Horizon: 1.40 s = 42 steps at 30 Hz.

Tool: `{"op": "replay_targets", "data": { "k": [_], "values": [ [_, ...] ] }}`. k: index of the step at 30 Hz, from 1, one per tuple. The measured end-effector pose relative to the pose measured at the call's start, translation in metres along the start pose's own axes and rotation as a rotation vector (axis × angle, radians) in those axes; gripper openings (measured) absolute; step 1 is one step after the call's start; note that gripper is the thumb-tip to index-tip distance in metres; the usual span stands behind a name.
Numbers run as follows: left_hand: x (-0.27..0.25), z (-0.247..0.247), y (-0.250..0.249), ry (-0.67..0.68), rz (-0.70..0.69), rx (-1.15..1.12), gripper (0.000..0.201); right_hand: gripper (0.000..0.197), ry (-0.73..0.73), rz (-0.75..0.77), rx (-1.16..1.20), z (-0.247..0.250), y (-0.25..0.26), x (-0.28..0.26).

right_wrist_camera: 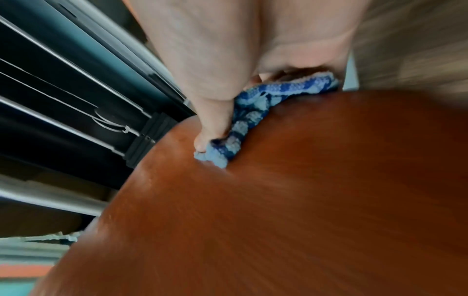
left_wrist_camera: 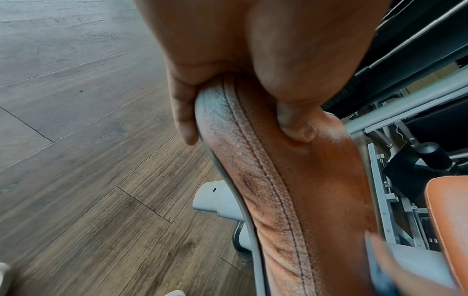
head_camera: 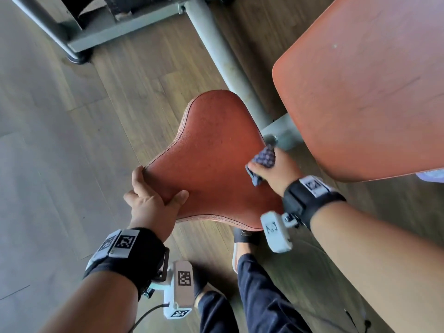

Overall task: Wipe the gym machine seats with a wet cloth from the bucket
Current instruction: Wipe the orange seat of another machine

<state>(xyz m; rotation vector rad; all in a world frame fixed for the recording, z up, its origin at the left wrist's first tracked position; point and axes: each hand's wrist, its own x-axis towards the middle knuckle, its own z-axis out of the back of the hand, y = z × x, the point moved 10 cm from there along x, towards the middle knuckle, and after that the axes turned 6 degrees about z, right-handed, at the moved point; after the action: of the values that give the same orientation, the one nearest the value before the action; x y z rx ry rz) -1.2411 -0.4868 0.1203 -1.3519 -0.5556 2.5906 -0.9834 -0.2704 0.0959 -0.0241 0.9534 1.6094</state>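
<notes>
A red-brown padded machine seat [head_camera: 211, 152] fills the middle of the head view. My left hand [head_camera: 153, 195] grips its near left edge, thumb on top and fingers under the rim [left_wrist_camera: 185, 120]. My right hand [head_camera: 274, 169] holds a bunched blue checked cloth [head_camera: 264, 158] and presses it on the seat's right side. In the right wrist view the cloth [right_wrist_camera: 243, 124] lies under my fingers on the seat [right_wrist_camera: 303, 200], blurred by motion. The left wrist view shows the seat's stitched edge [left_wrist_camera: 273, 180]. No bucket is in view.
A larger red-brown back pad [head_camera: 365, 87] stands at the right. A grey frame tube [head_camera: 223, 61] runs from the top under the seat. More machine frame [head_camera: 96, 32] sits at the top left. Wood-look floor [head_camera: 60, 140] lies left; my legs [head_camera: 254, 284] stand below.
</notes>
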Motion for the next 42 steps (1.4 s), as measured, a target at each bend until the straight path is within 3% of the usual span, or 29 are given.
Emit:
{"op": "replay_targets", "data": {
  "k": [3, 6, 8, 11, 13, 16, 19, 21, 24, 26, 28, 31, 34, 37, 40, 42],
  "values": [
    [0.001, -0.001, -0.002, -0.003, -0.014, -0.002, 0.105, 0.065, -0.062, 0.019, -0.040, -0.004, 0.054, 0.060],
    [0.002, -0.001, -0.001, -0.006, -0.016, -0.010, 0.103, 0.099, -0.128, 0.032, -0.168, -0.017, 0.101, 0.101],
    [0.001, 0.000, 0.000, -0.013, -0.019, -0.016, 0.103, 0.097, -0.162, 0.039, -0.397, -0.034, 0.124, 0.095],
    [0.000, 0.001, 0.001, -0.026, -0.029, -0.024, 0.104, 0.084, -0.151, 0.283, -0.608, -0.068, 0.166, 0.052],
    [0.001, 0.001, 0.001, -0.025, -0.031, -0.033, 0.104, 0.080, -0.036, 0.537, -0.685, -0.098, 0.183, 0.018],
    [0.000, 0.000, 0.002, -0.008, -0.035, -0.045, 0.104, 0.078, 0.119, 0.701, -0.739, -0.104, 0.164, -0.007],
    [-0.001, 0.002, 0.001, -0.009, -0.046, -0.060, 0.103, 0.078, 0.106, 0.543, -0.721, -0.061, 0.108, 0.010],
    [-0.001, 0.002, 0.001, -0.008, -0.054, -0.062, 0.103, 0.077, 0.079, 0.310, -0.585, -0.027, 0.069, 0.023],
    [-0.003, 0.000, 0.005, 0.010, -0.052, -0.075, 0.100, 0.057, 0.101, -0.057, -0.292, -0.008, 0.019, 0.034],
    [-0.005, 0.001, 0.006, 0.028, -0.068, -0.096, 0.096, 0.049, 0.022, -0.083, -0.193, -0.009, 0.018, 0.040],
    [-0.006, 0.003, 0.009, 0.058, -0.092, -0.134, 0.093, 0.045, -0.103, -0.002, -0.245, -0.013, 0.037, 0.038],
    [-0.007, 0.008, 0.017, 0.105, -0.136, -0.258, 0.089, 0.065, -0.186, 0.232, -0.561, -0.035, 0.088, 0.015],
    [-0.007, 0.015, 0.030, 0.116, -0.120, -0.433, 0.085, 0.066, -0.035, 0.544, -0.624, -0.096, 0.150, -0.028],
    [-0.005, 0.016, 0.043, 0.125, -0.058, -0.650, 0.070, 0.066, 0.064, 0.764, -0.677, -0.144, 0.204, -0.074],
    [-0.003, 0.014, 0.048, 0.155, -0.043, -0.722, 0.066, 0.065, 0.178, 0.809, -0.636, -0.139, 0.205, -0.071],
    [-0.001, 0.014, 0.049, 0.150, -0.047, -0.706, 0.067, 0.064, 0.206, 0.669, -0.584, -0.110, 0.171, -0.042]
  ]
}}
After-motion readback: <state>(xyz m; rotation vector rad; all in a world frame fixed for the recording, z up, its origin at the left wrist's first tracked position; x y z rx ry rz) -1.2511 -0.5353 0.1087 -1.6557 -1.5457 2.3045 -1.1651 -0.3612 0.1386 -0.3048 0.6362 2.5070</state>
